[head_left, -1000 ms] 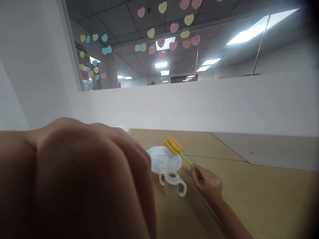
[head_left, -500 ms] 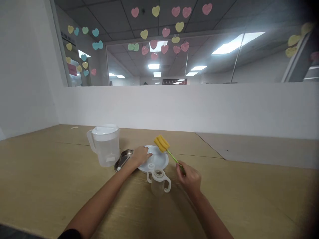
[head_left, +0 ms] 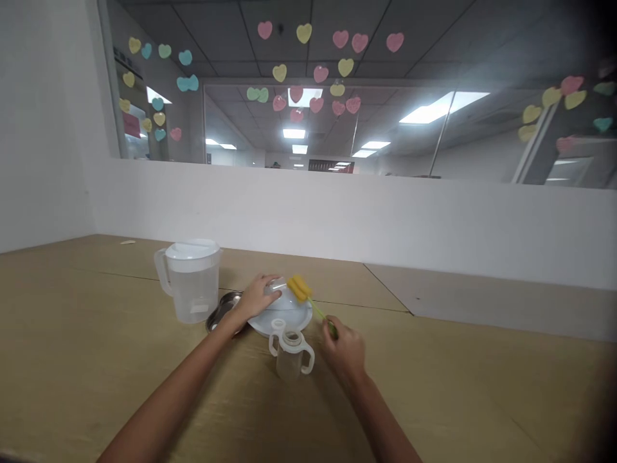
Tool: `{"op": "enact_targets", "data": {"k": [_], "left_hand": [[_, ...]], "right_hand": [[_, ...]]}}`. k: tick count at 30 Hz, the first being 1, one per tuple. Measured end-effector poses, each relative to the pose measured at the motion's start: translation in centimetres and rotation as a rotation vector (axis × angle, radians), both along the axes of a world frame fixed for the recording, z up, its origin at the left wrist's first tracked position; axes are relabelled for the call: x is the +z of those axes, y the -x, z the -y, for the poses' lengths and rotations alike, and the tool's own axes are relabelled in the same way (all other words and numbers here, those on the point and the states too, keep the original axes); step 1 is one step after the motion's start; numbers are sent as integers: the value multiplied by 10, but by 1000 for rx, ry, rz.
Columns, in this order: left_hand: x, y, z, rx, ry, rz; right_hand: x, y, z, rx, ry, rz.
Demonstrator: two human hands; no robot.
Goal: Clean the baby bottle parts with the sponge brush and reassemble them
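My left hand [head_left: 258, 297] is closed on a clear plastic cup-shaped cap [head_left: 276, 285], held just above the far side of a white plate [head_left: 294, 323]. My right hand [head_left: 344, 347] grips the green handle of a sponge bottle brush [head_left: 299, 288]. The brush's yellow sponge head is over the plate's far right, close to the cap's mouth; I cannot tell if they touch. In front of the plate stands a clear two-handled baby bottle [head_left: 289, 363] without a lid. A small white ring-shaped piece [head_left: 277, 325] shows beside its neck.
A clear pitcher [head_left: 195, 289] with a white lid stands at the left. Between it and the plate, a curved metal tray [head_left: 222, 310] is partly behind my left wrist. A small pale strip [head_left: 128, 242] lies far left. A white wall [head_left: 289, 212] closes the table's back.
My left hand has closed on the clear cap and raised it off the plate. The sponge head has come nearer to it. The whole view has shifted slightly.
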State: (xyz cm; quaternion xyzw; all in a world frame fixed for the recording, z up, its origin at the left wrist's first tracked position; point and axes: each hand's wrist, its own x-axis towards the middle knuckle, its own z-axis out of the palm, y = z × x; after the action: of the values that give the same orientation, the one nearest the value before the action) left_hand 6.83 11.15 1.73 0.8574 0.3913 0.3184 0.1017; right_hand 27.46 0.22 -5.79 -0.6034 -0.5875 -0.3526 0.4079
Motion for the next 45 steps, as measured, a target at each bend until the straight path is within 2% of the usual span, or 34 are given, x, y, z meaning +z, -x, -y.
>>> {"op": "enact_targets", "data": {"k": [4,7,9,14,16,19,22,24,25,27,29,31,33,34,36,39,42,45], "left_hand": [[7,8,-2,-223,166,420],[10,8,-6,-296,289,608],[12,9,-4,-283,269,609],[22,16,11,-80,-19,436],[25,18,14,-65,-21,400],[23,15,14,-195,125,350],[16,9,14,-410,440,305],[15,8,17,-544,580,334],[17,9,20,-594,580,355],[25,17,23,-629,459,353],[38,31,24,-540,292,306],[49,49,20,-349,142,300],[54,67,11,-144,-56,297],[52,73,6,-59,-128,229],[41,81,-4,56,-207,-14],[12,81,-14,188,-213,-342],[-14,79,-21,282,-143,-425],[-29,81,-27,298,-96,-423]], "right_hand": [[-3,6,4,245,-70,63],[-2,6,7,301,-188,76],[0,5,9,306,-231,109],[7,5,10,271,-243,223],[9,7,10,270,-244,230],[8,8,11,311,-247,249],[6,7,13,329,-246,243],[5,6,14,315,-218,220],[4,6,14,310,-199,206],[3,8,13,317,-161,168],[3,12,12,337,-147,103],[3,16,10,335,-151,14],[3,18,10,301,-158,-73],[3,18,10,281,-157,-102],[3,16,11,252,-145,-123],[3,14,11,245,-119,-88],[2,14,10,261,-110,-18],[0,15,8,261,-106,37]]}}
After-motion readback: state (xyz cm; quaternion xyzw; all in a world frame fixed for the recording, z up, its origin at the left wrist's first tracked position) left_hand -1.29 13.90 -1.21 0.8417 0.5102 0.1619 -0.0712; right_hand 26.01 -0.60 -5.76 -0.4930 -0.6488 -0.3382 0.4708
